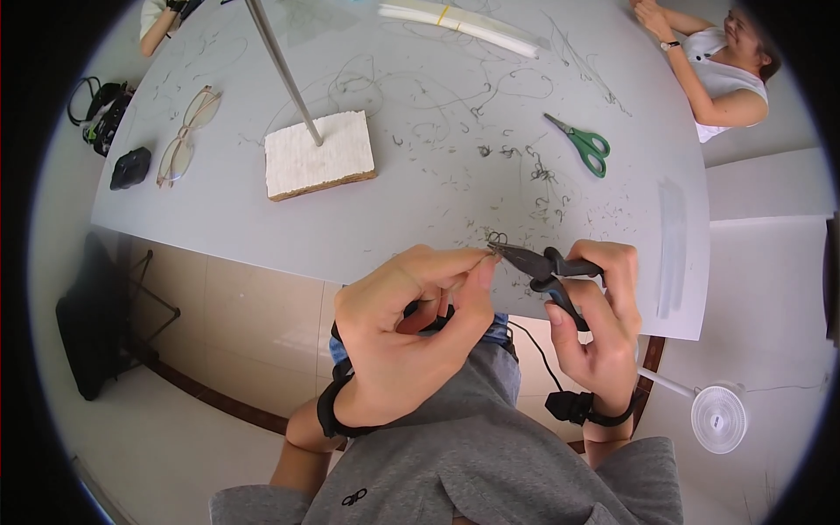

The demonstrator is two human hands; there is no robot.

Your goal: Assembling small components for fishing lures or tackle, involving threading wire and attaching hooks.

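Note:
My left hand (407, 328) is closed in a pinch, thumb against forefinger, right at the tips of the pliers. Small dark fishing hooks (498, 236) show just above those fingertips, by the plier jaws. What exactly lies between the fingers is too small to make out. My right hand (604, 328) is wrapped round the black handles of a pair of needle-nose pliers (525, 257). Their jaws point left and look nearly closed, meeting the left fingertips. Beyond them, several loose hooks (541, 173) lie in a tangle on the grey table (332, 232), with short bits of line scattered around.
Green-handled scissors (590, 150) lie at right. A metal rod (289, 74) stands in a white-topped block (319, 157). Glasses (182, 140) and a black case (131, 168) are at left; a bundle of white strips (464, 26) lies far back. Another person (722, 79) sits far right.

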